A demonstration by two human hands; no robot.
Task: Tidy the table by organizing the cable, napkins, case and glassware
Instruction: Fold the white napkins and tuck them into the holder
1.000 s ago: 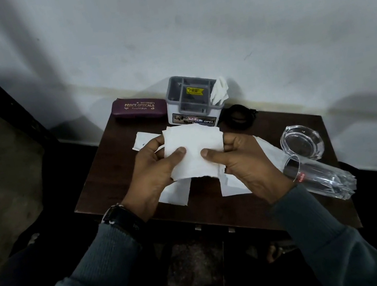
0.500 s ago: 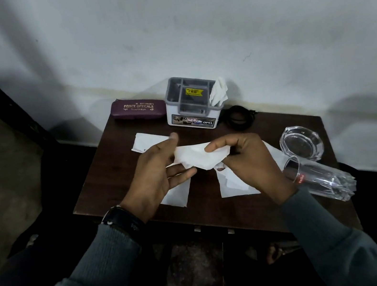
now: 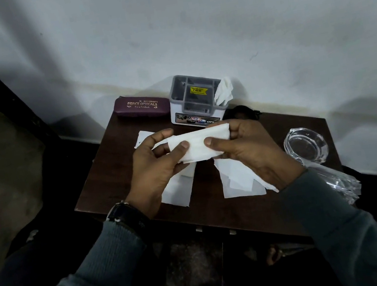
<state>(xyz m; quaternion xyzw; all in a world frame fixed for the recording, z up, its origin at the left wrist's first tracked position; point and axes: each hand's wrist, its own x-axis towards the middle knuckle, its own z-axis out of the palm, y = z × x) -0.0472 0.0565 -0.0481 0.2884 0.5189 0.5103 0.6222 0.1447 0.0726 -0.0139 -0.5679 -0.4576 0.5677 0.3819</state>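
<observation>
Napkin (image 3: 198,146) is hanging in the air just in front of the holder (image 3: 196,101), between two hands. The case (image 3: 142,105) is lying just left of the holder, against the wall. The cable (image 3: 243,111) is lying just right of the holder, and the right hand (image 3: 246,147) is hiding part of it. A crumpled tissue (image 3: 224,89) is sticking up out of the holder's right compartment. Loose sheets (image 3: 178,192) are lying flat on the surface (image 3: 117,175) in front of the holder, under the hands, which are covering parts of them. A glass dish (image 3: 306,144) is sitting well right of the holder. A tumbler (image 3: 338,182) is lying on its side farther to the holder's front-right, with the right sleeve crossing its near end.

The napkin is showing as a long white band, folded over with its layered edges facing right, and it is running level from hand to hand. The left hand (image 3: 154,169) is gripping its left half, thumb pressing on the front and curled fingers (image 3: 161,135) wrapping behind. The right hand is pinching the right end the same way, thumb in front and curled fingers behind.
</observation>
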